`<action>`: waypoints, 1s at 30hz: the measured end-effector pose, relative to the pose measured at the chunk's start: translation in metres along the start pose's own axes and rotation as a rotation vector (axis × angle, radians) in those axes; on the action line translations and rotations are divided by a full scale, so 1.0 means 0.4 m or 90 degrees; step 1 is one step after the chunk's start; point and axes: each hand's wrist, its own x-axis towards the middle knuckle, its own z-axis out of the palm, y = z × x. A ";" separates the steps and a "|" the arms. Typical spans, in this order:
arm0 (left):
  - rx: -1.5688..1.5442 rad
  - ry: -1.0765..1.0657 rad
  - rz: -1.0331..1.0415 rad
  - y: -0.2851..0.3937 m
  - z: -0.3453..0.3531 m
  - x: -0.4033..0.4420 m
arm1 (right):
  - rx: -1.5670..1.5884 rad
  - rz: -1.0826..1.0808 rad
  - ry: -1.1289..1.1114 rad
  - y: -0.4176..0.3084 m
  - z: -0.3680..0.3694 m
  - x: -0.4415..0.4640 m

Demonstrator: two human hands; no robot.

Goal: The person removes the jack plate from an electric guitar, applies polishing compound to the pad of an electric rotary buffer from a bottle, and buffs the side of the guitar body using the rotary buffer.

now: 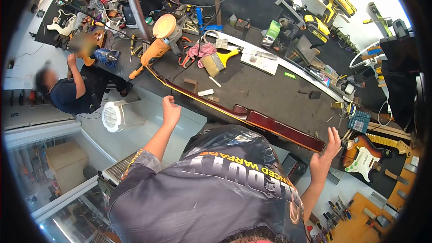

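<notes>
A dark red guitar (283, 129) lies on its side along the front edge of the workbench (270, 90), its long neck reaching up to the left. Beside the end of its body, my right hand (330, 144) is raised with the fingers stretched out, holding nothing. My left hand (170, 108) is just below the neck, its fingers curled together; whether anything is between them cannot be made out. Near the headstock lies an orange power tool (155, 53) with a round pad. A yellow-handled brush (216, 62) rests behind the neck.
A co-worker (67, 87) sits at the left by another guitar body (92, 47). A white stool (116, 116) stands between us. A sunburst guitar (362, 157) lies at the right. Cluttered tools and a yellow drill (330, 11) are at the back.
</notes>
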 end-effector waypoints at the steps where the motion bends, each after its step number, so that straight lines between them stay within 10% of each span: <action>1: 0.005 -0.066 -0.006 -0.011 0.005 0.007 | -0.015 -0.003 -0.043 0.009 -0.005 0.009; 10: -0.192 -0.159 0.014 0.027 0.137 0.099 | 0.129 0.161 -0.146 0.374 0.028 -0.099; 20: -0.138 0.056 0.067 -0.026 0.218 0.097 | 0.430 0.278 0.013 0.328 0.189 -0.091; 23: -0.147 -0.076 -0.053 0.005 0.196 0.101 | 0.316 0.244 0.081 0.321 0.205 -0.089; 30: -0.090 0.095 0.055 0.039 0.243 0.051 | 0.310 0.158 0.145 0.341 0.217 -0.077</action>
